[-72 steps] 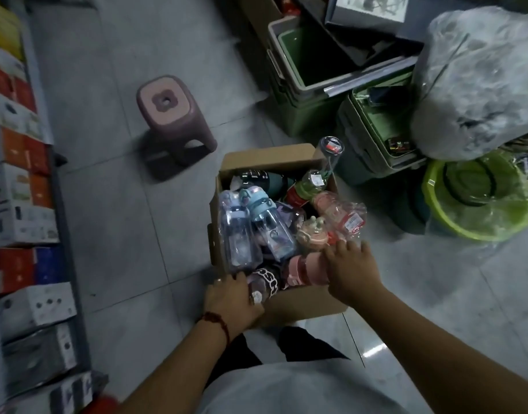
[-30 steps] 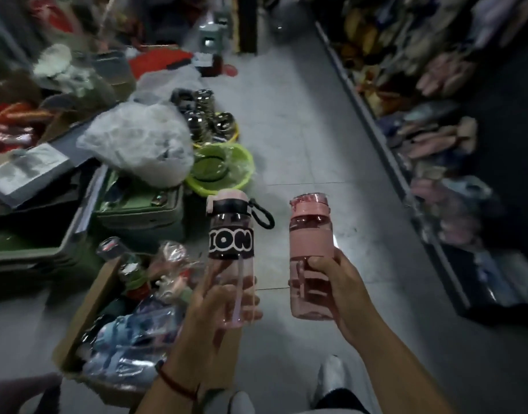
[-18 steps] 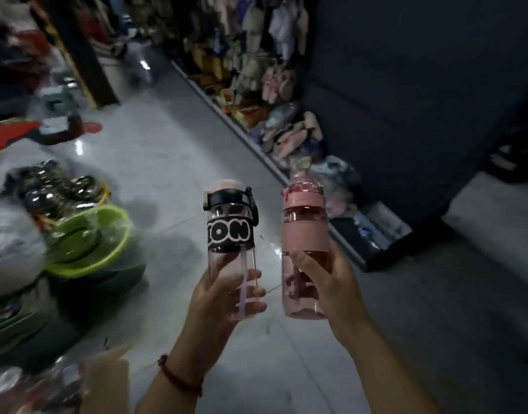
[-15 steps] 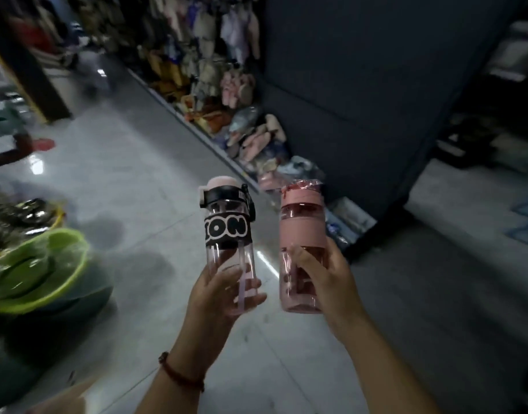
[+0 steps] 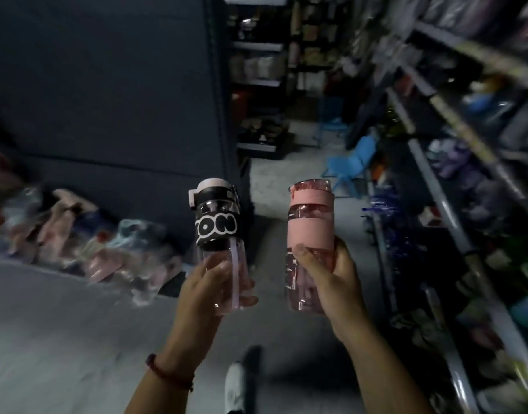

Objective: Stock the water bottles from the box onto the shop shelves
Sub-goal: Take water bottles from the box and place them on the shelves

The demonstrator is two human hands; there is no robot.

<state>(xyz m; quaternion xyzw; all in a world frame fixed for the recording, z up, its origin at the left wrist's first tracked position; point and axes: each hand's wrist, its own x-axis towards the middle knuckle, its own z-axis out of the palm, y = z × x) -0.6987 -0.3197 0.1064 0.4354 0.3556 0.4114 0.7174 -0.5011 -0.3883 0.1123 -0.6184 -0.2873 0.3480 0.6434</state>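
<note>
Left hand (image 5: 215,283): black-banded bottle (image 5: 217,227) is gripped | right hand (image 5: 334,283): pink bottle (image 5: 309,231) is gripped | box is left behind, blurry shelves (image 5: 436,189) now faced, probably the stocking spot

Shop aisle: stocked metal shelving (image 5: 454,186) along frame right, packaged goods (image 5: 86,246) heaped on the floor (image 5: 62,324) at left, further racks (image 5: 259,73) upper centre.

Grey tiled floor (image 5: 62,339), near left to centre. A dark blue panel (image 5: 107,85) stands upright at far left. A row of pink and pale footwear (image 5: 86,243), blurred, lies along the panel's base. A small blue plastic chair (image 5: 351,165) stands far right of centre. Blue tinsel-like goods (image 5: 385,204) sit just right of the chair; detail indistinct.
</note>
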